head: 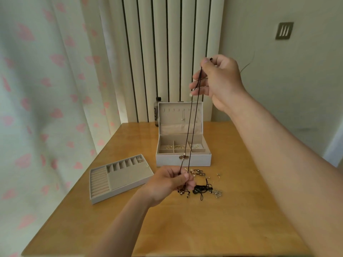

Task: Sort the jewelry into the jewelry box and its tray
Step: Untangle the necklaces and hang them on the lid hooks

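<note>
Two hands pinch a black cord necklace (193, 117) taut, near-vertical: right hand (219, 80) high, left hand (170, 182) low.

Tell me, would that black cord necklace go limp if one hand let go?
Probably floppy: the black cord necklace runs straight only because the right hand pinches its top and the left hand its bottom. Likely light, since a pinch alone carries it. The small beads at its lower end might swing.
</note>
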